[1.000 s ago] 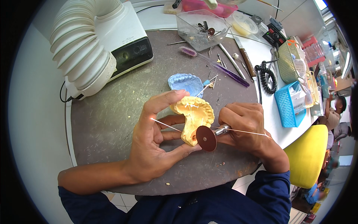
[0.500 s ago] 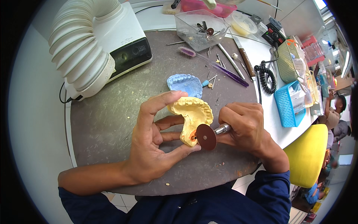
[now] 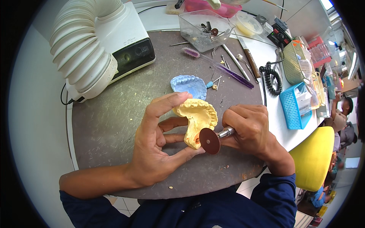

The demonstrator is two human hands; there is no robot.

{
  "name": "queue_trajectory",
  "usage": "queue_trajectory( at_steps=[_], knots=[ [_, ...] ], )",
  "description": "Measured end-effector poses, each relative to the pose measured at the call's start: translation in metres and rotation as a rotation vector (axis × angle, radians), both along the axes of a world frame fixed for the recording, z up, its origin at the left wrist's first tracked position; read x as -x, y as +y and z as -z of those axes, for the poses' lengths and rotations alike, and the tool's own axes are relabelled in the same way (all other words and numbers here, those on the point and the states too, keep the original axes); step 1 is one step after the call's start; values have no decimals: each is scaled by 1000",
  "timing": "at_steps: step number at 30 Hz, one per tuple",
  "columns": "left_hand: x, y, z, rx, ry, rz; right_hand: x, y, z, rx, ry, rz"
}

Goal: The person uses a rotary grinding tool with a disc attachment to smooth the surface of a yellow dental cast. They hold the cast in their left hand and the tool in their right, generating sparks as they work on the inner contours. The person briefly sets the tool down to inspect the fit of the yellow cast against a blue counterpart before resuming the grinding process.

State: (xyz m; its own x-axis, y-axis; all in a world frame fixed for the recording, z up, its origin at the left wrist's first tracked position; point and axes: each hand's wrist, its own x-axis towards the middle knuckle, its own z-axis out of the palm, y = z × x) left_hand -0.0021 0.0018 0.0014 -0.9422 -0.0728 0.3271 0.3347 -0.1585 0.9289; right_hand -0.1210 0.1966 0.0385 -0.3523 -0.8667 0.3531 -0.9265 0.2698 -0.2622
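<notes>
My left hand (image 3: pixel 154 148) grips a yellow plaster dental model (image 3: pixel 197 116) by its edges, thumb at the near end and index finger at the far end. A reddish-orange spot marks the model's near end. In my right hand (image 3: pixel 247 129) is a metal rotary handpiece (image 3: pixel 227 132), held in closed fingers. Its brown cutting disc (image 3: pixel 210 141) stands right beside the model's near end and overlaps it in the picture; whether they touch I cannot tell. A blue dental model (image 3: pixel 189 86) lies on the bench just beyond the yellow one.
A white ribbed hose (image 3: pixel 78 49) and white machine (image 3: pixel 125 38) occupy the far left. Toward the back are a clear bin (image 3: pixel 205 30) of discs, a purple-handled brush (image 3: pixel 235 76) and a wooden-handled knife (image 3: pixel 249 57). At right stand a blue basket (image 3: pixel 295 106) and yellow chair (image 3: pixel 311 159).
The disc has shifted very slightly toward the near left, along with a small tilt of the handpiece. The yellow model has barely moved in my left hand.
</notes>
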Motion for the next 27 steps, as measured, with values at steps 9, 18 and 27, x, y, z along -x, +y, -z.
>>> queue_trajectory(
  at_steps=[9,18,27],
  knots=[
    [0,1,1,-9,-5,-1,1,1,-4,-44,21,-18],
    [0,0,0,3,-4,-1,1,0,-4,-41,14,-17],
    [0,0,-1,12,-8,0,2,0,-4,-39,29,-2]
  ],
)
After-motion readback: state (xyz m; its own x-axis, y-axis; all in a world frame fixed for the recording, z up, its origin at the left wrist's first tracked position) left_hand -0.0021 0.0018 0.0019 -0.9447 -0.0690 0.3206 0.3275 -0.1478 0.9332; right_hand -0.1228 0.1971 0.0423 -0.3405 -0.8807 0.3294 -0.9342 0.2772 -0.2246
